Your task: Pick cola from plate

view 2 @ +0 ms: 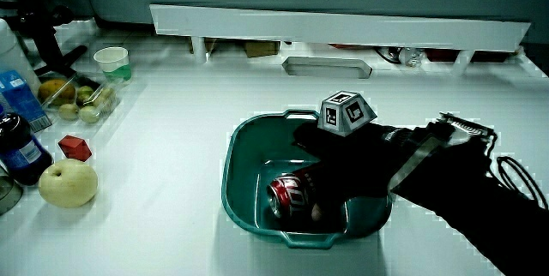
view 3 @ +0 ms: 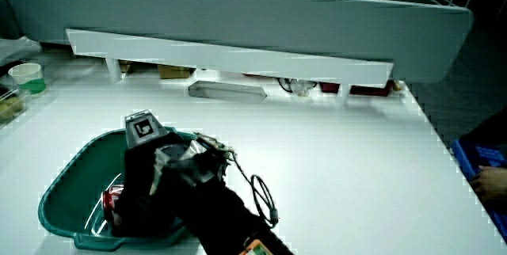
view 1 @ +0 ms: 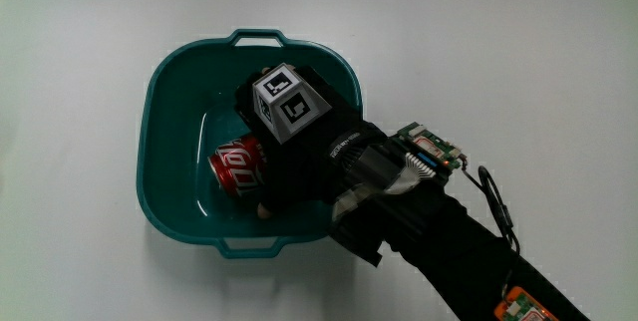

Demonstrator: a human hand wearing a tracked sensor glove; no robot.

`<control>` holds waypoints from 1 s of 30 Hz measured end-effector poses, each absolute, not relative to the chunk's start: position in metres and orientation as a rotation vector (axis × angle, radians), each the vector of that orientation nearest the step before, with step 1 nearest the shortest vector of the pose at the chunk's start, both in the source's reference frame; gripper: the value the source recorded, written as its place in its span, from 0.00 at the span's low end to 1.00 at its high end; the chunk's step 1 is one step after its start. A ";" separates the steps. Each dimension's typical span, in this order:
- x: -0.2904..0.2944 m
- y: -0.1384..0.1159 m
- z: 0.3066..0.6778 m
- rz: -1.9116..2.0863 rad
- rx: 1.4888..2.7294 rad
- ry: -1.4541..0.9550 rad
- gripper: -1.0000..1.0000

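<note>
A red cola can lies on its side in a teal basin with two handles. The gloved hand reaches into the basin, with the patterned cube on its back. Its fingers curl over the can's end and one fingertip shows beside the can on the side nearer the person. In both side views the can rests on the basin floor under the hand. The forearm crosses the basin rim nearer the person.
In a side view, a yellow pear-like fruit, a small red block, a dark bottle, a clear tray of fruit and a green-filled cup stand at the table's edge. A low white partition runs along the table.
</note>
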State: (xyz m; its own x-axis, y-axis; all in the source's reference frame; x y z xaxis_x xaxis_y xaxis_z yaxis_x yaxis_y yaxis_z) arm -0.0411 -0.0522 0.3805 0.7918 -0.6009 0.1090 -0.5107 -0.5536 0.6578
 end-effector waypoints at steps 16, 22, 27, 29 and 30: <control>-0.052 -0.050 0.404 -0.225 2.293 -0.832 0.50; -0.051 -0.051 0.407 -0.197 2.296 -0.864 0.56; -0.051 -0.050 0.405 -0.161 2.327 -0.904 0.66; -0.051 -0.051 0.405 -0.179 2.344 -0.894 0.70; -0.052 -0.051 0.404 -0.171 2.345 -0.907 0.72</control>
State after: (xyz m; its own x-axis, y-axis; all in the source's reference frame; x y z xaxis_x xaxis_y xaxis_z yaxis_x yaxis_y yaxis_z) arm -0.0516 -0.0505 0.4044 0.7568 -0.6467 0.0953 -0.5678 -0.5780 0.5861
